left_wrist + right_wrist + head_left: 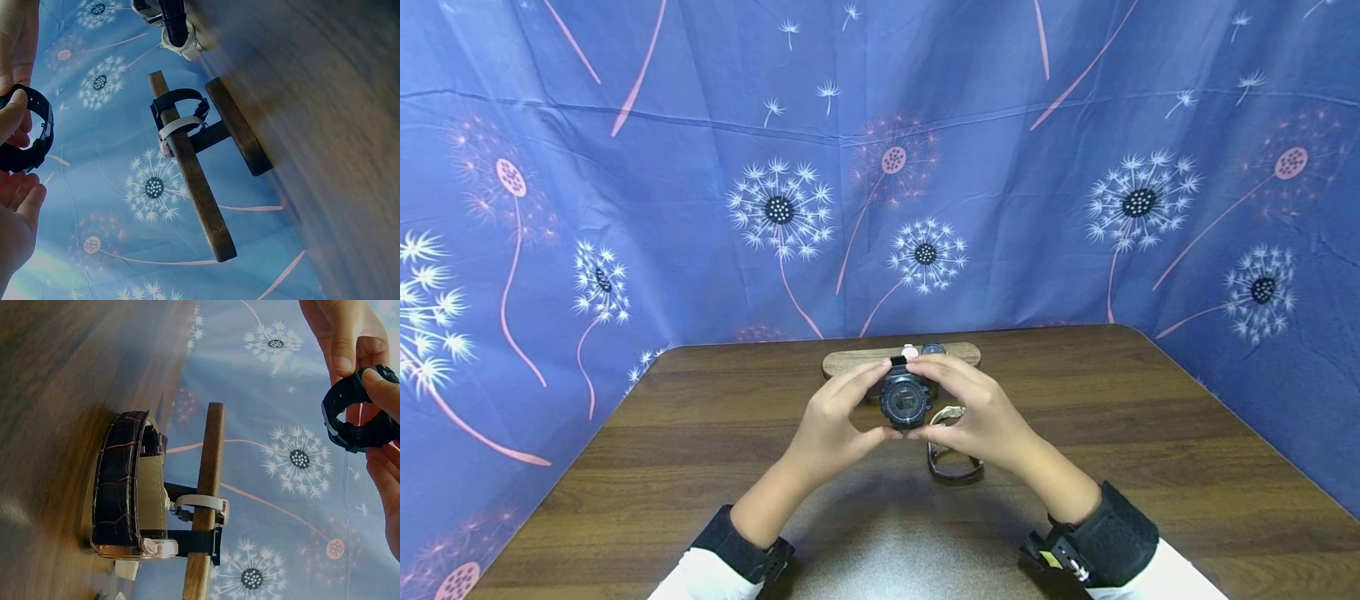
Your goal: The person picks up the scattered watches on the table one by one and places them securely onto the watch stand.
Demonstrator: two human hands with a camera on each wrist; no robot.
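Note:
A black digital wristwatch (905, 402), its strap looped closed, is held up over the table with its dial towards me. My left hand (833, 417) pinches it between thumb and fingers on one side. On the other side my right hand (983, 414) grips it the same way. Both wrist views show the black strap (345, 397) between the fingertips. Behind the hands stands a wooden watch stand (853, 360), carrying a pale-strapped watch (181, 125) and a dark-strapped watch (181, 95).
On the table (700, 433), below and beside my right hand, lies a brown leather-strap watch (115, 481) with a rose-gold case. A pale-strapped watch (951, 412) lies just behind it. A blue dandelion-print cloth (1015, 208) hangs behind the table.

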